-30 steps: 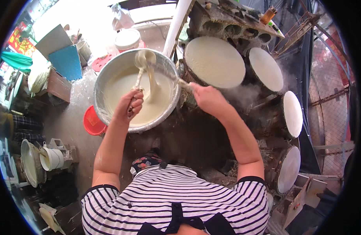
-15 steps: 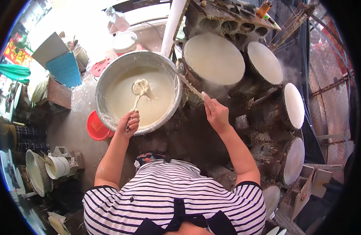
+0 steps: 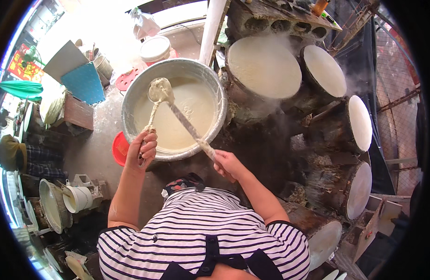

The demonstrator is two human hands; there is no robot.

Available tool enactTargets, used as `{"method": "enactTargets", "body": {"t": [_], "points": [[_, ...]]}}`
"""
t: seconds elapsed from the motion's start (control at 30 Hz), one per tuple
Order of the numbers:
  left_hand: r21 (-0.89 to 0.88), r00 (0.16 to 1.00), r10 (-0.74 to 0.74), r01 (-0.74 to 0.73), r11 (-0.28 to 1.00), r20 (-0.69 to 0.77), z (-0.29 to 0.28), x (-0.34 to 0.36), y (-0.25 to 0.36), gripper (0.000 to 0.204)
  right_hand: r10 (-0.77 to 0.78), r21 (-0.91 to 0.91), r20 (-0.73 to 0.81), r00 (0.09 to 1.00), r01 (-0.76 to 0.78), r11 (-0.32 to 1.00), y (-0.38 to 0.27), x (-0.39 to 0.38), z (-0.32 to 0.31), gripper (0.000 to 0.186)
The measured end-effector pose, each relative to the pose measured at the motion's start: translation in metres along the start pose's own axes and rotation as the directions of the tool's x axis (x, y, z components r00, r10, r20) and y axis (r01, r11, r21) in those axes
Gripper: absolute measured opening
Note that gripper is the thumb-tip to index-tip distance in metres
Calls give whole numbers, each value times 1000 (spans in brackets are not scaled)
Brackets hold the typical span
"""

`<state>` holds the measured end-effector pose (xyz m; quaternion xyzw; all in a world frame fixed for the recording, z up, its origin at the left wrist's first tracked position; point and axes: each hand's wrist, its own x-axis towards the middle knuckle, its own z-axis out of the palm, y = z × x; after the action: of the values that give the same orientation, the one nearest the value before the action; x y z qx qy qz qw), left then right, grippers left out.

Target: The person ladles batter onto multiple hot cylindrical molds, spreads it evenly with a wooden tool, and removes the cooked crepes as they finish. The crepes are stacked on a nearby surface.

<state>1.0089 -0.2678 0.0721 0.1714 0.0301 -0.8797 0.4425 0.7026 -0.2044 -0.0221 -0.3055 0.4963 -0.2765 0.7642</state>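
Head view: both hands are closed on tools over the big metal basin of pale batter.

Left hand is clamped round the lower end of a batter-caked ladle handle. The ladle bowl is up out of the batter near the basin's far-left rim, coated and loaded. Half a second ago that ladle sat lower, down in the middle of the batter, so it has been lifted and swung left.

Right hand is gripping the near end of a long batter-crusted stick. The stick runs diagonally up-left and meets the ladle bowl. A second ago it lay nearer the basin's right rim; it is now angled further into the basin.

My read: a scoop has just been drawn, and the stick is at the ladle to scrape or level it.

Around it:
- Basin sits just ahead of the person's striped shirt, on the ground, not a counter.
- Steaming round cloth-covered steamer tops arc from the basin round to the right; the nearest is just beside the basin rim.
- Red plastic bowl touches the basin's near-left side, partly under it.
- White lidded bucket and blue mat lie beyond, well apart from the hands.
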Motion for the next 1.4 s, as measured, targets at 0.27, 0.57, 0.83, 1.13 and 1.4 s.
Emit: {"method": "enactTargets", "body": {"t": [0.27, 0.57, 0.83, 1.13, 1.4], "points": [[352, 955, 64, 44, 935, -288, -40, 22, 2, 13, -718, -945, -161, 678, 104, 311, -13, -3, 3, 33], [648, 898, -151, 406, 644, -412, 20, 44, -58, 16, -842, -823, -491, 222, 198, 532, 4, -92, -20, 28], [870, 773, -577, 448, 207, -261, 108, 79, -224, 10, -241, -243, -968, -75, 526, 815, 147, -206, -48, 17], [864, -48, -934, 367, -346, -354, 165, 68, -560, 12, 436, -171, -662, -610, 689, 704, 309, -354, 9, 17], [849, -445, -748, -55, -526, -492, 116, 3, -780, 11, 705, -192, -388, -593, 800, 568, 319, -332, 33, 17]]}}
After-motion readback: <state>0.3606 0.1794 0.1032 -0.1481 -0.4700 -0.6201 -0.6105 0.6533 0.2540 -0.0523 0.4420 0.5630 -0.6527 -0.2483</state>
